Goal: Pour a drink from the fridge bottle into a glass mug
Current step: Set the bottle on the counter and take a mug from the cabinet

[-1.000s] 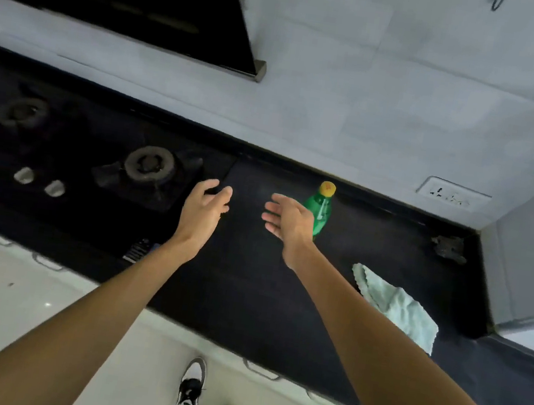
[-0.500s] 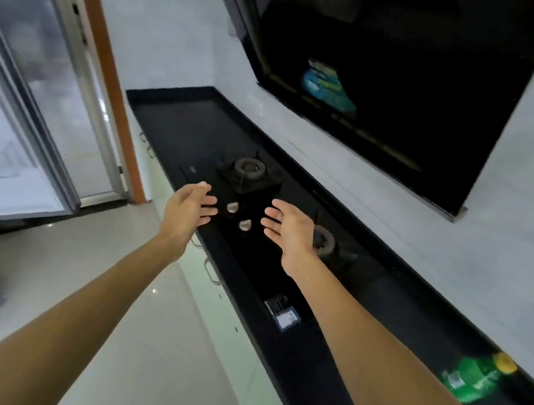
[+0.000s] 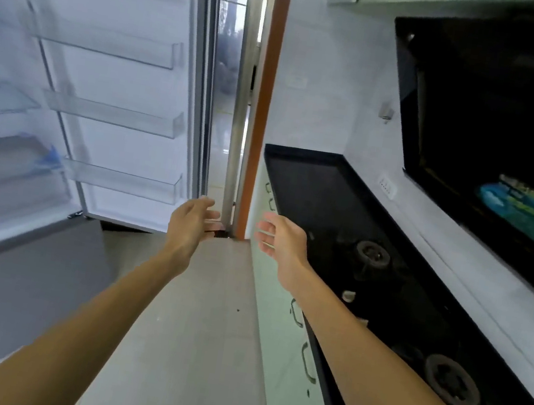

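Both my arms stretch forward over the floor. My left hand (image 3: 190,222) is held out with relaxed fingers and holds nothing, just right of the lower corner of the open fridge door (image 3: 113,82). My right hand (image 3: 282,239) is also empty with fingers straight, at the near edge of the black counter (image 3: 310,181). The fridge door's clear shelves look bare. No bottle and no glass mug are in view.
A gas hob with two burners (image 3: 372,252) (image 3: 451,382) lies in the counter on the right, under a black range hood (image 3: 497,132). White drawers with handles (image 3: 307,361) run below. An orange door frame (image 3: 265,98) stands ahead. Tiled floor (image 3: 191,329) runs between fridge and counter.
The view has swung left from the counter end with the green bottle, past the hob, to the open fridge. The bottle has left the view. Both hands stay empty and held out.
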A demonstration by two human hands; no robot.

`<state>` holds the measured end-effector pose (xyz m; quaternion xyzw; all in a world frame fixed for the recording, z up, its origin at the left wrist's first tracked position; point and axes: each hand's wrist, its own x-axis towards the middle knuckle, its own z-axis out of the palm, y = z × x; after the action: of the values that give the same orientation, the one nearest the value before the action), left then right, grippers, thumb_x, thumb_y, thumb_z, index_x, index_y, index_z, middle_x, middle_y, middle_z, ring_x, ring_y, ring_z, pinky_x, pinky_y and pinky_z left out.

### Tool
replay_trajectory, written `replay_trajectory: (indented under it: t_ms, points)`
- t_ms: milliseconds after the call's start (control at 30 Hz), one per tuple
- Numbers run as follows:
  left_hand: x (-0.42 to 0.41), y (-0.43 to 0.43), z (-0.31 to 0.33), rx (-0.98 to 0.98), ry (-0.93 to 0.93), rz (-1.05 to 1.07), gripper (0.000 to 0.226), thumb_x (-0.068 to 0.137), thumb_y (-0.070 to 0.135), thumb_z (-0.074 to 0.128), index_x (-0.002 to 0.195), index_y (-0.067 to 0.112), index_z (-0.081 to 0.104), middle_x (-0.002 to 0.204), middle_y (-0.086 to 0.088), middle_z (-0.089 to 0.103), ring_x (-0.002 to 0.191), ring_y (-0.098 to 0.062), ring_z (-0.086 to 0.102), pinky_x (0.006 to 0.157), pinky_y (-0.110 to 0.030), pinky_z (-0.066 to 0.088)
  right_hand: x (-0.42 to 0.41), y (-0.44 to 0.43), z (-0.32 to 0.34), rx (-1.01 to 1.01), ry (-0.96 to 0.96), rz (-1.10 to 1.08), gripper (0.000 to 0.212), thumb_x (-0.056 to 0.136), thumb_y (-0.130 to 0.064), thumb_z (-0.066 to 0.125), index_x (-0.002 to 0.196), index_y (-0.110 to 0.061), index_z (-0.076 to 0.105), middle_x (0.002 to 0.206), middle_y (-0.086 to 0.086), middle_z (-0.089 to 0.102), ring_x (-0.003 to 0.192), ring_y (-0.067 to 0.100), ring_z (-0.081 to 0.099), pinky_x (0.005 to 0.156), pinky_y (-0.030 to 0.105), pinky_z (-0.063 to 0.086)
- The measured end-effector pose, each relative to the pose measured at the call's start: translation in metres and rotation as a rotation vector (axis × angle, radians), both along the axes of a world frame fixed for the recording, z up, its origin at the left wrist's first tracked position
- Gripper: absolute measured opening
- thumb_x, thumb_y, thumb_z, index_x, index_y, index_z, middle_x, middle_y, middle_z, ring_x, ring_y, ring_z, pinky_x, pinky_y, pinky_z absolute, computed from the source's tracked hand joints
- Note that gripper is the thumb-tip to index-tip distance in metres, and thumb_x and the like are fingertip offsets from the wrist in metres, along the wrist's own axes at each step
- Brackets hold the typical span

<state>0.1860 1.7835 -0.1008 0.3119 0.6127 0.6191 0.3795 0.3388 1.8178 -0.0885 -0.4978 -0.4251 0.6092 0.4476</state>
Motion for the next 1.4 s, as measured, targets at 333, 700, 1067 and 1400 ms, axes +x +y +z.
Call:
replay_trajectory:
  t_ms: [333, 700, 1067, 1400]
  points:
    - [-0.08, 0.054, 0.004, 0.016, 0.001, 0.106, 0.03, 0.101, 0.034, 0.042, 0.112, 0.013, 0.061, 0.109, -0.012, 0.066, 0.097, -0.03, 0.066, 0.091, -0.041, 0.053, -0.105, 0.067, -0.003, 0.113, -0.094, 0.212, 0.022, 0.095, -0.027, 0.056, 0.109, -0.014, 0.067, 0.099, 0.005, 0.071, 0.092, 0.019, 0.069, 0.079, 0.027, 0.057]
    - [-0.108, 0.158, 0.012, 0.022, 0.099, 0.231, 0.029, 0.103, 0.035, 0.039, 0.112, 0.015, 0.059, 0.106, -0.008, 0.066, 0.094, -0.027, 0.067, 0.087, -0.037, 0.054, -0.15, 0.199, -0.002, 0.104, -0.01, 0.277, 0.024, 0.095, -0.03, 0.057, 0.111, -0.015, 0.066, 0.099, 0.001, 0.071, 0.088, 0.016, 0.069, 0.074, 0.024, 0.057]
    - [-0.124, 0.256, 0.049, 0.063, 0.191, 0.3, 0.029, 0.102, 0.034, 0.04, 0.114, 0.014, 0.058, 0.106, -0.006, 0.065, 0.094, -0.025, 0.066, 0.084, -0.033, 0.054, -0.174, 0.305, 0.033, 0.147, 0.075, 0.365, 0.013, 0.095, -0.027, 0.057, 0.1, -0.019, 0.066, 0.09, -0.001, 0.069, 0.084, 0.017, 0.069, 0.07, 0.022, 0.056]
    - [-0.171, 0.329, 0.073, 0.119, 0.197, 0.318, 0.025, 0.102, 0.031, 0.043, 0.112, 0.015, 0.059, 0.105, -0.008, 0.066, 0.094, -0.024, 0.066, 0.077, -0.027, 0.054, -0.229, 0.382, 0.069, 0.209, 0.067, 0.376, 0.01, 0.095, -0.025, 0.056, 0.089, -0.024, 0.063, 0.087, -0.004, 0.067, 0.082, 0.014, 0.066, 0.069, 0.021, 0.054]
